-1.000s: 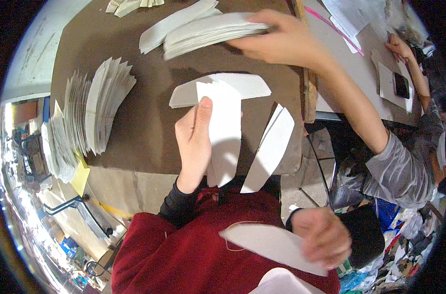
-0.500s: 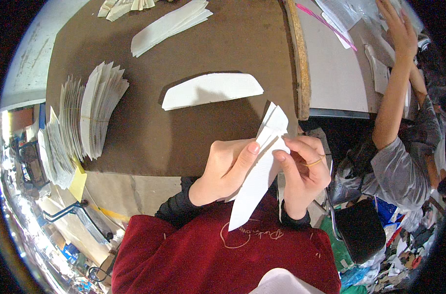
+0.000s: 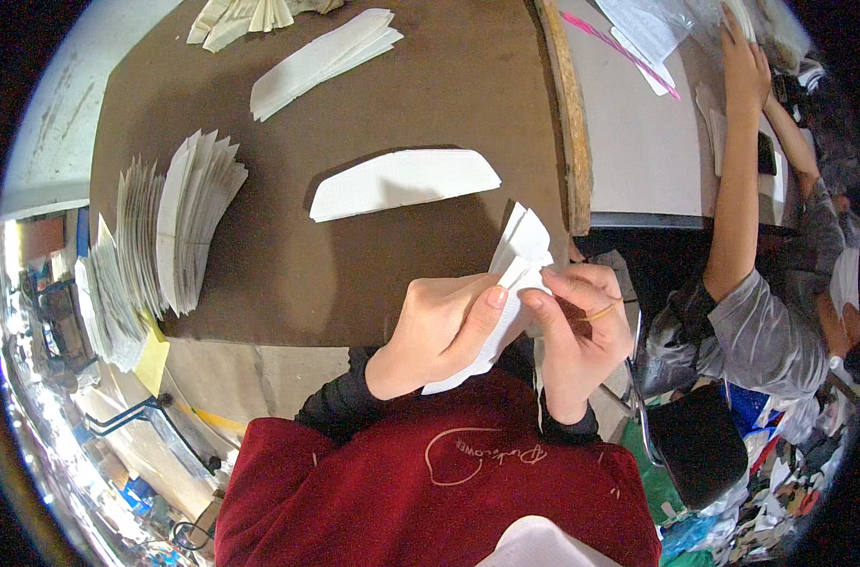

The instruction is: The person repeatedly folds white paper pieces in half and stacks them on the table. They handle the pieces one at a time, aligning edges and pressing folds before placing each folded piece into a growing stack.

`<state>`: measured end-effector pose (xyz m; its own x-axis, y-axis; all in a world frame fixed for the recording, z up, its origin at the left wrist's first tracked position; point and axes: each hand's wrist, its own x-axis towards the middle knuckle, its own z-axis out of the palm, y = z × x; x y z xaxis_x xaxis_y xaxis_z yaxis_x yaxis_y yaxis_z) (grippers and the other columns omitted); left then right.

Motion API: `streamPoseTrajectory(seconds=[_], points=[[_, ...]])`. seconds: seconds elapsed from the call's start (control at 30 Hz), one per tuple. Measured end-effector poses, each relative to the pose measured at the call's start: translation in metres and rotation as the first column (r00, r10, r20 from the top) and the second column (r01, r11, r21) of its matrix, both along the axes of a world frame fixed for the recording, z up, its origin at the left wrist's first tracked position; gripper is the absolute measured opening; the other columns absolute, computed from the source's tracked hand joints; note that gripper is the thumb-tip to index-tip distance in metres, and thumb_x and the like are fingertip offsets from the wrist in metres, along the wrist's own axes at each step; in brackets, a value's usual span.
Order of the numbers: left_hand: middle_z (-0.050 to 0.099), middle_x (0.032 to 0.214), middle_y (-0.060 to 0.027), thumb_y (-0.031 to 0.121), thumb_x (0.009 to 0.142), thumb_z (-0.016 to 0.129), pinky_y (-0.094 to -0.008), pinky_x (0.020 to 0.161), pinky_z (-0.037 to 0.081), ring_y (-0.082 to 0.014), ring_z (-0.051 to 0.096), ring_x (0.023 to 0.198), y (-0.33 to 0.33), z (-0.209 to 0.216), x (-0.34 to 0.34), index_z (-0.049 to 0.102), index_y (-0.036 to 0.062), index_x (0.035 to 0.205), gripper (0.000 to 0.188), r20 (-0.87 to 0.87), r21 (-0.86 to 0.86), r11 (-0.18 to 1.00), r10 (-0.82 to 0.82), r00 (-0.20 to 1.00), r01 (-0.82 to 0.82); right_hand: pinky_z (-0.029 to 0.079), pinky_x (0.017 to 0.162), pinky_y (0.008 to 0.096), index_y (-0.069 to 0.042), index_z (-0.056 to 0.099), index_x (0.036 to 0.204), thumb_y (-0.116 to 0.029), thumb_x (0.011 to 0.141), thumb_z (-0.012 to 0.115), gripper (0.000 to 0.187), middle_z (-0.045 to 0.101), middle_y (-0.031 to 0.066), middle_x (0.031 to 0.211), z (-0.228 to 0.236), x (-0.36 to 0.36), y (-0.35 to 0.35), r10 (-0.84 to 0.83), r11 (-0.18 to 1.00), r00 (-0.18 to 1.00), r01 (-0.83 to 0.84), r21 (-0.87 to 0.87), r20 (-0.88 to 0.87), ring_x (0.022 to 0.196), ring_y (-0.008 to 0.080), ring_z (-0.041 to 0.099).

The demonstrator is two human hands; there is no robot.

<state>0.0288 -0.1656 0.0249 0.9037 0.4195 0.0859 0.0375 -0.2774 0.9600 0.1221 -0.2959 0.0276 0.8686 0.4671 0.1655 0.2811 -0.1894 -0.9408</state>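
Observation:
Between my hands, over my lap at the table's near edge, is a bundle of white folded paper pieces [image 3: 520, 238]. My left hand [image 3: 439, 326] grips it from the left, thumb lying along its face. My right hand [image 3: 586, 326] pinches the bundle's right edge between thumb and fingertips; a thin yellowish band circles one of its fingers. The lower end of the bundle slants down toward my red apron [image 3: 430, 482]. Beyond my hands, a white paper stack with slanted ends [image 3: 406, 184] lies on the brown table [image 3: 279, 274].
Fanned bundles of paper pieces [image 3: 189, 222] stand at the table's left edge. Another paper stack [image 3: 326, 61] and cream-coloured pieces [image 3: 241, 19] lie farther back. A raised wooden strip [image 3: 571, 123] borders the right side. Beyond it, a co-worker's arm [image 3: 740, 180] reaches over another table.
The long white flap that hung down from the bundle has folded back toward my left hand. Both hands keep their grip. The co-worker's arm has shifted slightly left.

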Motion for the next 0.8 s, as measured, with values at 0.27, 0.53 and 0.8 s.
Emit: streamPoseTrajectory(seconds=[0.27,0.53,0.8], points=[[0.062,0.069,-0.0138,0.02,0.103,0.048,-0.0374,0.051,0.05,-0.0282,0.063,0.054,0.003,-0.006,-0.001,0.065,-0.001,0.098,0.027,0.011,0.276,0.961,-0.038,0.999,0.034,0.049,0.09,0.0415,-0.004,0.07,0.094,-0.003,0.069,0.084,0.029,0.066,0.0095,0.092,0.004,0.004,-0.002,0.107,0.976,0.993,-0.095,-0.198,0.05,0.09,0.0261,0.062],[0.058,0.067,-0.0171,0.018,0.103,0.048,-0.039,0.052,0.048,-0.031,0.061,0.054,-0.003,-0.001,-0.01,0.063,0.0,0.09,0.027,-0.061,0.104,0.994,-0.011,0.998,0.017,0.042,0.101,0.0503,-0.008,0.063,0.086,-0.006,0.067,0.083,0.028,0.061,0.0065,0.093,-0.001,0.015,-0.014,0.272,0.952,0.938,-0.23,-0.202,0.216,0.096,0.0283,0.056],[0.044,0.063,-0.007,0.031,0.107,0.043,-0.031,0.053,0.038,-0.0102,0.041,0.062,0.019,-0.006,-0.001,0.05,-0.0025,0.077,0.046,-0.149,0.043,0.859,0.511,0.847,-0.51,0.056,0.071,0.0412,-0.009,0.056,0.072,-0.01,0.073,0.069,0.013,0.071,0.0131,0.097,-0.002,-0.017,-0.007,0.317,0.641,0.887,-0.461,0.614,0.335,0.084,0.0307,0.069]])
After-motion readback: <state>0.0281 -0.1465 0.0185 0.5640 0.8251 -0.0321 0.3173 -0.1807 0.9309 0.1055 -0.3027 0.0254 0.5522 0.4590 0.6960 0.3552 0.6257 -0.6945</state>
